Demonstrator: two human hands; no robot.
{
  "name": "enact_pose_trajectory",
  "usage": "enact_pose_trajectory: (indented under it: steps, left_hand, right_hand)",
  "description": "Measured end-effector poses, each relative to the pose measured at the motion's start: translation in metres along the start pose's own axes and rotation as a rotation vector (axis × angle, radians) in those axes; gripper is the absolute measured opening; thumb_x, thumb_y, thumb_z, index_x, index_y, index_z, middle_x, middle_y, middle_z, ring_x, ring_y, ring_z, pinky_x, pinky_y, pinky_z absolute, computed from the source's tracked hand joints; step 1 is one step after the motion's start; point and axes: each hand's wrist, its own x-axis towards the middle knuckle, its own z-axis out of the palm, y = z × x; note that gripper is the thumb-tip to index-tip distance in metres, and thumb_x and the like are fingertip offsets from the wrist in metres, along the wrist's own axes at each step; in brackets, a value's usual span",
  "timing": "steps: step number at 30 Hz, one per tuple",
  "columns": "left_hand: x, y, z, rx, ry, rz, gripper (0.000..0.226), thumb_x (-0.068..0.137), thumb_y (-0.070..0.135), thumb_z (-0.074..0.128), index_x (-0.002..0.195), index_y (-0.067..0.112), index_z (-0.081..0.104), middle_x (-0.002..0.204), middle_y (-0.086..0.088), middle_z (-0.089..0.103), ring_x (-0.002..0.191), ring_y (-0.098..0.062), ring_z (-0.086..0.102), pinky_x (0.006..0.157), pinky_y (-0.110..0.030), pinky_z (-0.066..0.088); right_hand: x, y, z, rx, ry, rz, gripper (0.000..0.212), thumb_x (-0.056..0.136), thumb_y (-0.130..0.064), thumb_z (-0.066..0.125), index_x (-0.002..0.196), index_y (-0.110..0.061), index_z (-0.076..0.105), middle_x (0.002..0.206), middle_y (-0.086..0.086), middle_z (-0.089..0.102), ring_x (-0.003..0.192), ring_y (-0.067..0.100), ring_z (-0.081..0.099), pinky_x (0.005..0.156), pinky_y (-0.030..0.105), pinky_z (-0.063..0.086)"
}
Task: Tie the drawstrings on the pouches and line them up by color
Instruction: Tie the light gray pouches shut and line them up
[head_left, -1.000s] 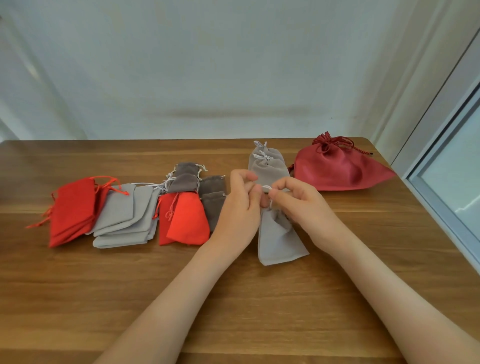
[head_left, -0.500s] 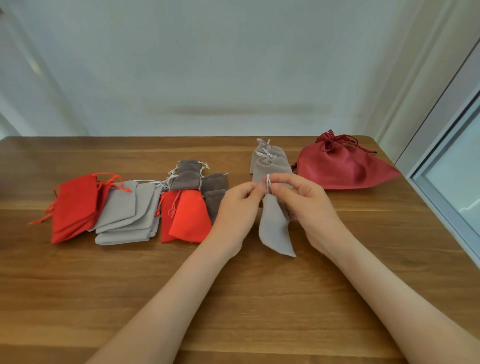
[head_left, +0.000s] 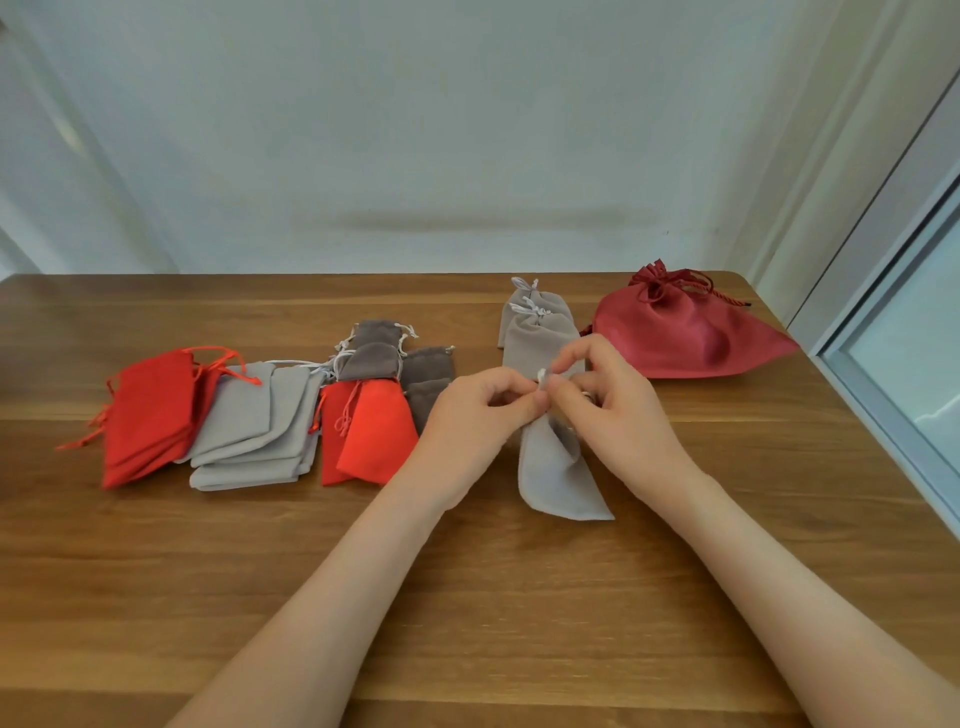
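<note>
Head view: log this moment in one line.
left hand: pinches white drawstring | right hand: pinches same drawstring | light grey velvet pouch: mouth raised, bottom on wooden table

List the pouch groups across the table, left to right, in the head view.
Red pouch stack → light grey pouch stack → orange-red pouches → held grey pouch → dark red bag.

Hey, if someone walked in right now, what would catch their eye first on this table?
The left hand and right hand pinch the drawstring of a light grey pouch at centre. A large dark red drawstring bag lies far right; a stack of bright red pouches sits far left.
</note>
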Motion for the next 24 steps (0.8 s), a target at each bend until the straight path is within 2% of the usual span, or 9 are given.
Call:
enact_pose_trajectory:
  steps: [2,5,8,10,13,15,18,21,24]
  left_hand:
    - [0.001,-0.004,0.0,0.025,0.046,0.025,0.014,0.09,0.022,0.062,0.079,0.019,0.07,0.071,0.001,0.063,0.069,-0.007,0.054,0.068,-0.028,0.043]
    - [0.004,-0.008,0.0,-0.023,0.12,0.051,0.017,0.092,0.022,0.06,0.079,0.022,0.071,0.076,-0.005,0.066,0.074,-0.012,0.059,0.075,-0.037,0.049]
    - [0.004,-0.003,0.0,-0.194,0.153,0.054,0.015,0.092,0.017,0.059,0.083,0.019,0.072,0.079,-0.004,0.066,0.076,-0.013,0.059,0.074,-0.032,0.047]
    - [0.003,0.002,0.0,-0.391,0.089,-0.012,0.012,0.09,0.017,0.06,0.087,0.013,0.071,0.077,0.0,0.065,0.073,-0.012,0.058,0.068,-0.026,0.047]
    - [0.004,0.003,-0.001,-0.506,-0.049,-0.056,0.015,0.084,0.027,0.06,0.082,0.017,0.072,0.075,0.0,0.062,0.064,-0.014,0.046,0.062,-0.025,0.039]
    - [0.004,0.003,-0.002,-0.519,-0.079,-0.058,0.017,0.084,0.026,0.058,0.078,0.019,0.072,0.073,0.003,0.063,0.064,-0.012,0.047,0.063,-0.025,0.038]
    - [0.005,0.004,-0.003,-0.533,-0.051,-0.1,0.017,0.092,0.017,0.053,0.086,0.01,0.068,0.069,0.006,0.064,0.065,-0.006,0.059,0.064,-0.021,0.049]
    - [0.007,0.001,-0.002,-0.418,-0.035,-0.086,0.027,0.095,0.012,0.051,0.074,0.007,0.065,0.081,0.007,0.071,0.081,-0.008,0.063,0.077,-0.022,0.05]
    - [0.006,-0.004,0.003,-0.286,0.013,-0.065,0.034,0.096,0.016,0.052,0.065,0.013,0.065,0.083,0.005,0.071,0.089,-0.007,0.062,0.089,-0.027,0.044]
  right_hand:
    - [0.0,0.001,-0.003,-0.054,0.009,-0.002,0.005,0.093,-0.016,0.053,0.095,-0.018,0.048,0.049,-0.005,0.049,0.048,0.007,0.041,0.051,0.021,0.034]
    - [0.004,0.007,-0.012,-0.336,-0.015,0.002,0.011,0.095,-0.025,0.049,0.091,-0.02,0.057,0.065,-0.002,0.055,0.061,0.007,0.046,0.057,0.023,0.034]
    - [0.009,0.015,-0.018,-0.574,-0.097,0.008,0.019,0.097,-0.024,0.047,0.095,-0.02,0.065,0.075,-0.013,0.05,0.082,0.013,0.047,0.065,0.023,0.03]
    - [0.01,0.02,-0.018,-0.635,-0.11,-0.044,0.018,0.096,-0.018,0.05,0.096,-0.014,0.068,0.073,-0.015,0.042,0.084,0.014,0.04,0.067,0.023,0.025]
    - [0.012,0.021,-0.02,-0.661,-0.068,-0.058,0.014,0.094,-0.018,0.054,0.094,-0.015,0.069,0.08,-0.012,0.043,0.086,0.012,0.035,0.078,0.03,0.028]
    - [0.013,0.016,-0.02,-0.653,-0.029,0.002,0.012,0.092,-0.026,0.058,0.09,-0.025,0.069,0.091,-0.01,0.047,0.096,0.009,0.033,0.085,0.03,0.021]
    - [0.011,0.01,-0.025,-0.646,0.022,0.093,0.016,0.089,-0.036,0.06,0.074,-0.037,0.064,0.097,-0.015,0.047,0.103,0.003,0.025,0.086,0.023,0.01]
    - [0.009,0.006,-0.027,-0.411,-0.026,0.204,0.027,0.093,-0.034,0.053,0.067,-0.032,0.062,0.096,-0.017,0.05,0.108,0.005,0.031,0.098,0.032,0.017]
    - [0.006,0.001,-0.02,0.021,-0.055,0.267,0.032,0.097,-0.026,0.048,0.067,-0.02,0.057,0.078,-0.012,0.053,0.089,0.006,0.046,0.084,0.027,0.032]
